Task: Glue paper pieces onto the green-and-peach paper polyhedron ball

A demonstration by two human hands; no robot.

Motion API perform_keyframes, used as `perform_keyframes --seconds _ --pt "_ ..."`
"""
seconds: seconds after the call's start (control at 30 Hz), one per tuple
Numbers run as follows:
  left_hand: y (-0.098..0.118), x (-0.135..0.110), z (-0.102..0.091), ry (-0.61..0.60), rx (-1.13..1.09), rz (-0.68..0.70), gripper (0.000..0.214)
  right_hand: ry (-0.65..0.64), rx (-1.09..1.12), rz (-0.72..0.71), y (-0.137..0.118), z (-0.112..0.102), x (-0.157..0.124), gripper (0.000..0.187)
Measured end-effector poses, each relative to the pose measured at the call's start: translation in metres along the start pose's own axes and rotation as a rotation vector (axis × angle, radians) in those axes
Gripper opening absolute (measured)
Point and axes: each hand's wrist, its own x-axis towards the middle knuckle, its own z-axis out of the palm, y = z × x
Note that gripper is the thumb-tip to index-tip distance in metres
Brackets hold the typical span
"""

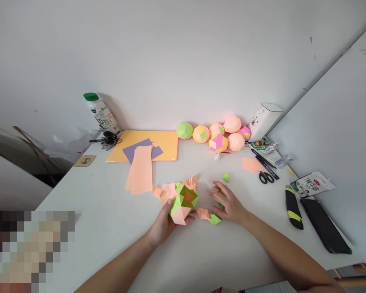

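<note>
My left hand (163, 221) grips a half-built paper ball (184, 201) of green and peach folded pieces, open at the top, resting on the white table (110, 219). My right hand (228, 203) lies palm down just right of it, fingers curled over small folded pieces; a green piece (214, 219) and a peach piece (203, 213) peek out beside it. What the fingers hold is hidden. Loose peach folded pieces (167, 191) lie just behind the ball. A small green piece (226, 177) sits alone farther back.
Several finished paper balls (218, 136) line the wall. Orange, purple and peach paper sheets (143, 156) lie at back left, with keys (108, 139) and a bottle (100, 112). Scissors (266, 177), pens, a utility knife (293, 207), a black case (325, 230) and a white box (264, 120) stand right.
</note>
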Motion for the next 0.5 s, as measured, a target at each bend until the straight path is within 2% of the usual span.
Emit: perform_keyframes --seconds 0.07,0.17,0.2,0.33,0.5 --pt "0.0 0.0 -0.001 -0.017 0.017 -0.02 0.056 0.126 -0.009 0.082 0.004 -0.004 0.0 0.023" --pt "0.001 0.001 -0.001 -0.024 0.04 -0.021 0.056 0.4 -0.071 0.358 0.019 -0.007 0.003 0.02" --pt "0.001 0.001 0.0 -0.025 0.047 -0.015 0.056 0.443 -0.087 0.42 0.026 -0.008 0.005 0.022" --pt "0.003 0.001 0.004 -0.052 0.064 0.009 0.057 0.466 -0.097 0.569 0.053 -0.006 0.015 0.031" --pt "0.005 0.0 0.006 -0.091 0.107 0.031 0.057 0.453 -0.016 0.621 0.067 -0.003 0.018 0.032"
